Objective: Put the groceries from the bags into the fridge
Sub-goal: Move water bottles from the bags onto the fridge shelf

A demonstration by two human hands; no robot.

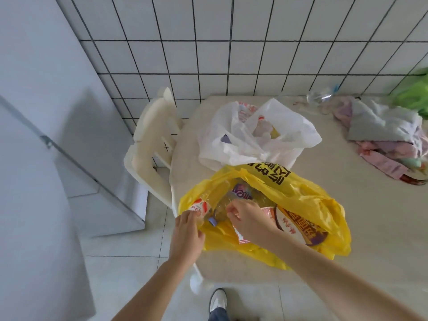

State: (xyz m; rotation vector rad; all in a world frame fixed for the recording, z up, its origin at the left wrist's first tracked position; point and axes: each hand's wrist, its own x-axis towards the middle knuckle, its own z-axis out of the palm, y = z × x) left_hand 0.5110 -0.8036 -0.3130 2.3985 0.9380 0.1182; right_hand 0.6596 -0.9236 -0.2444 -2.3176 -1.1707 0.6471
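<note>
Where yellow bag (289, 198) lies open on table (347, 205): left hand (186, 232) gripping bag's near-left rim; right hand (249, 220) inside bag, fingers curled, hold unclear; white bag (254, 135) just behind.

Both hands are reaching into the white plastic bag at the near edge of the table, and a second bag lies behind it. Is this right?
Not quite. The head view shows the left hand and right hand in the yellow plastic bag at the near edge of the beige table; the white plastic bag lies behind.
</note>
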